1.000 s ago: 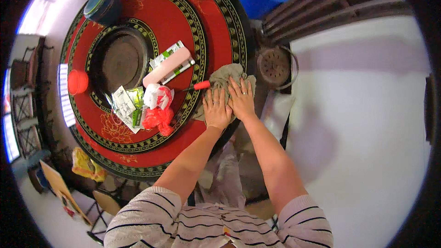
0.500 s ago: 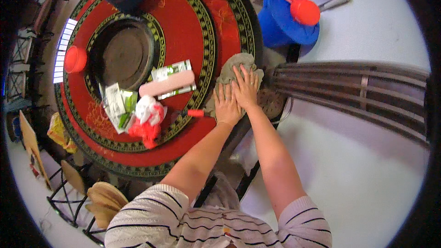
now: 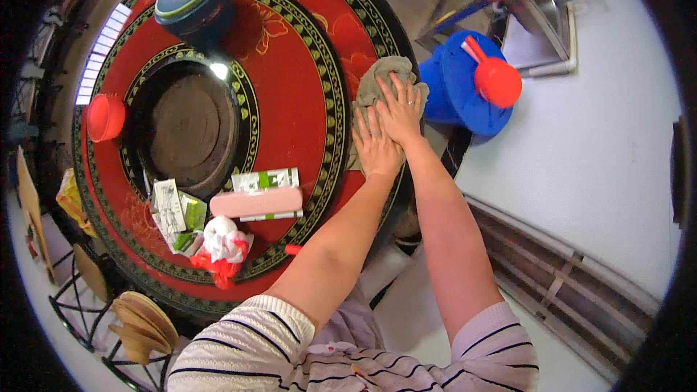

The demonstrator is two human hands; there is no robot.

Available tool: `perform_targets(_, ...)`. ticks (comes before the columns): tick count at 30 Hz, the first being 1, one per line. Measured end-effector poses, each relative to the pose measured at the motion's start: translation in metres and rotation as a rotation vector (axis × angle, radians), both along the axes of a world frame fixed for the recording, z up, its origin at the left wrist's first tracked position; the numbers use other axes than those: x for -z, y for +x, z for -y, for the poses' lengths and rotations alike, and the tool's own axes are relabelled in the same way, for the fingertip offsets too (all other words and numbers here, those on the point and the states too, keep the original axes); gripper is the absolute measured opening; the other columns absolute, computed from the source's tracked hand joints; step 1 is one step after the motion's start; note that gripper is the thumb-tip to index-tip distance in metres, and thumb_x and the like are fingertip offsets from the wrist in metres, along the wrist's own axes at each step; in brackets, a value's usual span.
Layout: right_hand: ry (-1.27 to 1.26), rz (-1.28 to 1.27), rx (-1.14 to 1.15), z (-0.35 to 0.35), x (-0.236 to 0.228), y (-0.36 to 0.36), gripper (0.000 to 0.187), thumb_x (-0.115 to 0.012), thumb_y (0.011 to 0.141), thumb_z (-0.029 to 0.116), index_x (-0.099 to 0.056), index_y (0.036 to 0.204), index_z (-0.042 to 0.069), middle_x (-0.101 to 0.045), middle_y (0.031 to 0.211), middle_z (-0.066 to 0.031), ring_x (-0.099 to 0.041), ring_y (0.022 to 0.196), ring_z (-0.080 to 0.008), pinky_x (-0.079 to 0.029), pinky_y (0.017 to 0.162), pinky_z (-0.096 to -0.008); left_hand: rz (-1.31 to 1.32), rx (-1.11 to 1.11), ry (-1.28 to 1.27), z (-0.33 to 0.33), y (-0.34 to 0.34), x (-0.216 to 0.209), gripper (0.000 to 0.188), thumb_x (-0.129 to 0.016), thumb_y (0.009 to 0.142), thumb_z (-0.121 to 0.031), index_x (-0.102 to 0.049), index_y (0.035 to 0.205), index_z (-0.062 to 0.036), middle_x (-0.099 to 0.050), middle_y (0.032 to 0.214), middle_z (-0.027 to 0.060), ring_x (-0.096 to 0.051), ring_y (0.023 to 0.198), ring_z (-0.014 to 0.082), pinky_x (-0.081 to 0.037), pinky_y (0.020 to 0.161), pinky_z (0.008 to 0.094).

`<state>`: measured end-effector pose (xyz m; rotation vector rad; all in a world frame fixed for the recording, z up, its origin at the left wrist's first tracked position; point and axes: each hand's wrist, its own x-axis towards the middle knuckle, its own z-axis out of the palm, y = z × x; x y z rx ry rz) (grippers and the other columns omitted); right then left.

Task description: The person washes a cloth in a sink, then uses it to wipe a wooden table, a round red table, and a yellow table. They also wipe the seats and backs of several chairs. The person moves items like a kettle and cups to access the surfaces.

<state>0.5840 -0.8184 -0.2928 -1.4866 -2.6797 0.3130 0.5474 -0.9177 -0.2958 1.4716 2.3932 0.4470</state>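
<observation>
A crumpled grey-green cloth lies on the right-hand rim of a round table with a red and black patterned top. My left hand rests on the cloth's near part, fingers spread and pointing away from me. Slightly farther and to the right, my right hand presses flat on the cloth, fingers stretched out, a ring on one of them. The two hands touch side by side, and neither is closed around anything. Part of the cloth is hidden beneath them.
The table also bears a pink oblong case, green-white packets, a white-and-red plastic bag, stacked blue bowls and a red bowl. Beside its right edge stands a lidded blue bucket with a red scoop. A slatted bench stands lower right.
Both hands and the cloth have slid farther away along the table's right rim, level with the blue bucket. The whole view has shifted, and a metal sink now shows more at the upper right.
</observation>
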Motion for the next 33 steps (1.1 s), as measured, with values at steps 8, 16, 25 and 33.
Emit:
perform_targets(8,0.084,-0.045,-0.196,-0.159,0.016,-0.077,0.052,-0.042,0.100,0.038,-0.032,0.151,0.037,-0.025,0.158,-0.0013,-0.018,0.146,-0.0370,-0.008,0.119,-0.0576,0.017,-0.181,0.103,-0.150,-0.064,-0.005,0.074,-0.042,0.096,-0.045,-0.020,0.155,-0.0069,-0.018,0.160,0.0167,-0.003,0.149,0.0399,0.002,0.119,0.0586)
perform_targets(16,0.089,-0.078,-0.193,-0.252,0.018,-0.146,0.051,-0.041,0.098,0.044,-0.035,0.149,0.038,-0.028,0.157,-0.0001,-0.022,0.146,-0.0331,-0.012,0.119,-0.0545,-0.095,-0.233,0.258,-0.236,-0.128,0.001,0.072,-0.044,0.094,-0.044,-0.028,0.153,-0.0050,-0.027,0.157,0.0171,-0.011,0.148,0.0410,-0.003,0.118,0.0583)
perform_targets(25,0.184,-0.225,0.058,-0.183,0.032,-0.087,0.041,-0.049,0.093,0.029,-0.054,0.132,0.018,-0.041,0.149,-0.0054,-0.033,0.139,-0.0331,-0.023,0.115,-0.0527,-0.201,0.002,0.209,-0.181,-0.099,0.005,0.063,-0.044,0.095,-0.039,-0.037,0.150,-0.0102,-0.038,0.153,0.0131,-0.022,0.146,0.0362,-0.009,0.118,0.0569)
perform_targets(33,0.262,-0.563,0.372,-0.059,-0.007,-0.029,0.026,-0.056,0.086,0.011,-0.058,0.110,0.002,-0.055,0.114,-0.0177,-0.049,0.111,-0.0363,-0.037,0.098,-0.0485,-0.059,0.418,0.233,-0.090,-0.098,-0.044,0.035,-0.057,0.083,-0.017,-0.062,0.118,-0.0114,-0.056,0.122,0.0091,-0.052,0.109,0.0296,-0.043,0.090,0.0439)
